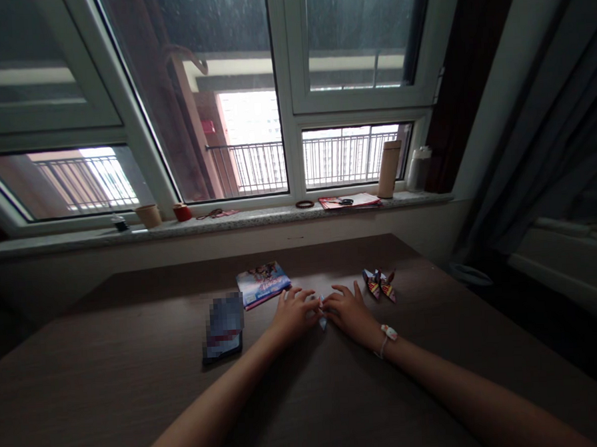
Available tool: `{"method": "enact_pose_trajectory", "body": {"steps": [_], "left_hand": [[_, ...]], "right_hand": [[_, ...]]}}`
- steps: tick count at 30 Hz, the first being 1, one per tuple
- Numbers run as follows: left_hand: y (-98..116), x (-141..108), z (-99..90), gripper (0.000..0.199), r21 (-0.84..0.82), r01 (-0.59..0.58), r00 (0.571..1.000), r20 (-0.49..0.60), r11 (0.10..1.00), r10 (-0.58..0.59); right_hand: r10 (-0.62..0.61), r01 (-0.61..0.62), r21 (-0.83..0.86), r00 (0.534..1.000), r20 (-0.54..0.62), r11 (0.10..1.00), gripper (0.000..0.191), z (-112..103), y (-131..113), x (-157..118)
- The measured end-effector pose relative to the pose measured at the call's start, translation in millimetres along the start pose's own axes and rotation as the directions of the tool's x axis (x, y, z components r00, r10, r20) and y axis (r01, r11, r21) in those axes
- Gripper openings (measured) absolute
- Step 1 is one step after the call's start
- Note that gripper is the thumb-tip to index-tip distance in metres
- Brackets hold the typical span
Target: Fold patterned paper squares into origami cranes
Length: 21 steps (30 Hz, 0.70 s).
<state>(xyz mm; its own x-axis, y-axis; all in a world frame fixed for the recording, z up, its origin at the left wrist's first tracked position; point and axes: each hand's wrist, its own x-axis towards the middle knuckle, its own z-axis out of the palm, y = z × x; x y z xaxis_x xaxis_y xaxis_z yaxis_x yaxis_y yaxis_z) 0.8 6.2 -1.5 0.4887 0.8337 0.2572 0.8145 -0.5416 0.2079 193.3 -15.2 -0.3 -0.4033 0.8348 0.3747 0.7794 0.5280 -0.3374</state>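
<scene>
Near the middle of the brown table (307,396), a small pale folded paper (323,323) lies between my two hands. My left hand (296,314) has its fingertips on the paper's left side, fingers bent. From the right, my right hand (350,311) touches the same paper with its fingers, the thumb lower down and partly hidden. A bracelet with a white charm (389,332) is round my right wrist. Behind my left hand is a colourful printed booklet (263,283). Folded, brightly patterned paper pieces (380,286) stand to the right of my right hand.
A dark phone-like object (224,331), partly pixelated, lies left of my left forearm. The granite windowsill (268,216) beyond the table holds a paper cup (149,216), a red container (182,212), a bracelet (305,204), papers with scissors (350,201) and a tall tan bottle (390,170).
</scene>
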Motion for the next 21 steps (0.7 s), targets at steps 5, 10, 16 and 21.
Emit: {"method": "enact_pose_trajectory", "body": {"steps": [5, 10, 16, 21], "left_hand": [[-2.6, -1.6, -4.9, 0.015, -0.083, 0.067, 0.997, 0.054, 0.994, -0.063], [-4.9, -3.5, -12.4, 0.014, -0.107, 0.135, 0.986, 0.113, 0.985, -0.123], [-2.6, -6.9, -8.8, 0.016, -0.107, 0.145, 0.988, 0.077, 0.984, -0.137], [-5.6, -8.5, 5.1, 0.015, -0.105, 0.068, 0.996, -0.051, 0.992, -0.073]], "right_hand": [[0.046, -0.047, 0.035, 0.999, 0.010, 0.998, 0.012, 1.4, 4.6, 1.4], [0.144, -0.147, 0.142, 0.989, 0.030, 0.979, 0.016, 4.6, 11.1, 1.2], [0.166, -0.164, 0.168, 0.986, 0.003, 0.972, 0.020, 8.5, 13.3, -2.1], [0.185, -0.178, 0.172, 0.982, -0.025, 0.969, 0.026, 13.7, 18.6, -1.3]]}}
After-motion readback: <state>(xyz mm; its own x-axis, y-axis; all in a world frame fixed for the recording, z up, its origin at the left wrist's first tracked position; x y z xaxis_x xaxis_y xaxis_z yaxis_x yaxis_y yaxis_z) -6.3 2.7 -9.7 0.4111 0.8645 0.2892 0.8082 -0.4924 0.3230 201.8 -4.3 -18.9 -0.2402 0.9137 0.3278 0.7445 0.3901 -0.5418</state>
